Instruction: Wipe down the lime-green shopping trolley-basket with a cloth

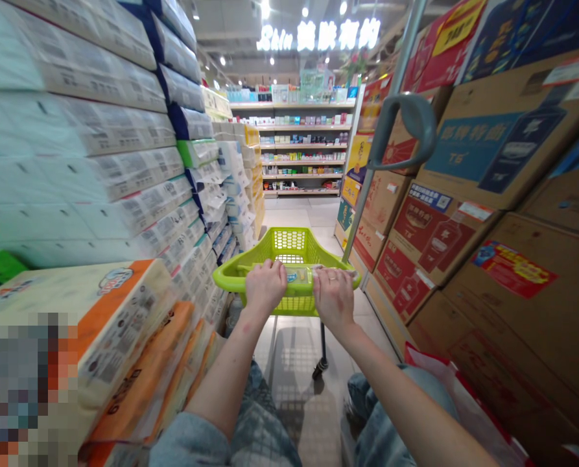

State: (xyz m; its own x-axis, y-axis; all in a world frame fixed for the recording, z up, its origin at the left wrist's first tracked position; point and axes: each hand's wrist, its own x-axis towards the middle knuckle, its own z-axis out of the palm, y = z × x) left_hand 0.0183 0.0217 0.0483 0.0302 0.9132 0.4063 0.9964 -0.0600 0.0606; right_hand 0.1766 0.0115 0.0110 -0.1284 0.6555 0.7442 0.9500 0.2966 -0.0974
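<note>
A lime-green shopping cart (289, 250) with an empty mesh basket stands in a narrow aisle ahead of me. My left hand (266, 284) is closed over the left part of its handle bar. My right hand (334, 295), with a ring on one finger, grips the right part of the same bar. A small label on the bar shows between the two hands. One black wheel (319, 368) is visible under the cart on the tiled floor.
Stacked packs of tissue paper (99, 162) wall the left side, close to my elbow. Cardboard cartons (488, 194) pile high on the right, with a grey metal pole and hook (406, 123) leaning there. Product shelves (301, 149) stand at the aisle's far end.
</note>
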